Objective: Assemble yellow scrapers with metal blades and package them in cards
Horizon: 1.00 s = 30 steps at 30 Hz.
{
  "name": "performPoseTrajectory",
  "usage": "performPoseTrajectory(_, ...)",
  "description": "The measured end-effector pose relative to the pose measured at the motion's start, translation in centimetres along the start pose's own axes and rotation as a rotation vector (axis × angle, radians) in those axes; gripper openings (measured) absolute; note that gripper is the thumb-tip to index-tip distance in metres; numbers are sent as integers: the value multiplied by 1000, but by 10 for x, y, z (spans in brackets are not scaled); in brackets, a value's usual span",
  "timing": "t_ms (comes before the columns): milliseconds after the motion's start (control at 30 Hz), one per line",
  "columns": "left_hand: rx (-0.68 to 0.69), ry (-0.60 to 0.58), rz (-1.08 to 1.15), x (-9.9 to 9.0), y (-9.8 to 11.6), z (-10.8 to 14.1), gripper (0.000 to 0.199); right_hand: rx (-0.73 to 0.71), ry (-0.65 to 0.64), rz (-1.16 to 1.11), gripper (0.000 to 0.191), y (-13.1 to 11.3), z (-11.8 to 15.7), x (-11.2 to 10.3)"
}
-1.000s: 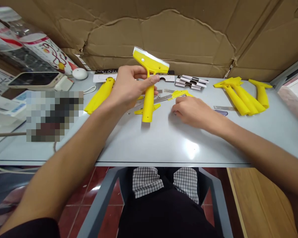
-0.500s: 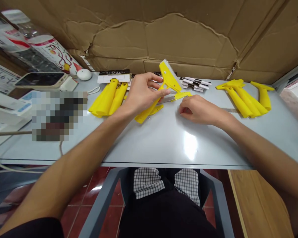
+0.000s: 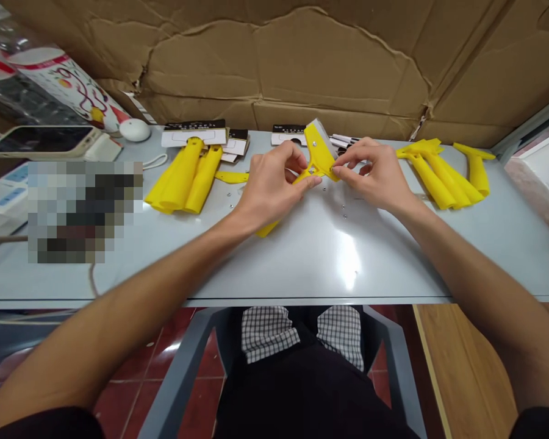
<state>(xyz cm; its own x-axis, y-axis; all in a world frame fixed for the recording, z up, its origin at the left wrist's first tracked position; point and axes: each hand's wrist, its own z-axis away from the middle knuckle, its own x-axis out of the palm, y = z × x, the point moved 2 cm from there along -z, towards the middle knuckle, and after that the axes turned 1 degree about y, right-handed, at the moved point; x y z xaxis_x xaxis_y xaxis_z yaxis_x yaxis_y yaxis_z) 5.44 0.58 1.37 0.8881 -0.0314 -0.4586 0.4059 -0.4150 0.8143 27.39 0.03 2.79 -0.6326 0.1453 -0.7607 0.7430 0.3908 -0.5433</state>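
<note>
A yellow scraper [image 3: 318,146] with a clear-edged blade along its head is held up over the table, tilted. My left hand [image 3: 274,180] is wrapped round its handle, thumb and fingers just below the head. At the lower right corner of the head, my right hand [image 3: 370,171] pinches what looks like a small screw [image 3: 333,169] against the plastic; the fingertips partly cover it. A metal screw [image 3: 314,144] shows at the head's other end. Several tiny metal fasteners [image 3: 344,210] lie loose on the tabletop below. Behind my left hand lies a flat yellow piece [image 3: 231,177].
Yellow scraper handles [image 3: 183,177] lie at the left by black-and-white packaging cards [image 3: 194,134]. More yellow scrapers [image 3: 443,177] are at the right. A phone [image 3: 41,141], a white mouse-shaped object [image 3: 134,130] and bottles [image 3: 68,85] stand at far left. Cardboard [image 3: 274,67] walls the back.
My right hand has risen from the tabletop to the scraper's head, its fingertips now at the head's corner. The scraper has shifted slightly right in the view; its handle stays in my left hand.
</note>
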Motion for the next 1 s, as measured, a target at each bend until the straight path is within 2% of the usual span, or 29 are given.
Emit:
performPoseTrajectory(133,45,28,-34,2,3,3,35,7,12,-34,20,-1,2,3)
performPoseTrajectory(367,44,19,-19,3,5,6,30,76,7,-252,13,1,4,3)
performPoseTrajectory(500,55,28,-8,3,8,8,26,158,-7,-336,19,3,4,7)
performPoseTrajectory(633,63,49,16,5,8,9,27,249,36,-597,15,4,4,13)
performPoseTrajectory(767,105,77,47,6,4,7,28,352,115,-864,22,2,5,18)
performPoseTrajectory(900,94,80,76,7,1,6,30,438,159,-997,33,0,6,19)
performPoseTrajectory(1000,75,78,77,7,2,7,30,478,143,-1043,35,-1,7,20)
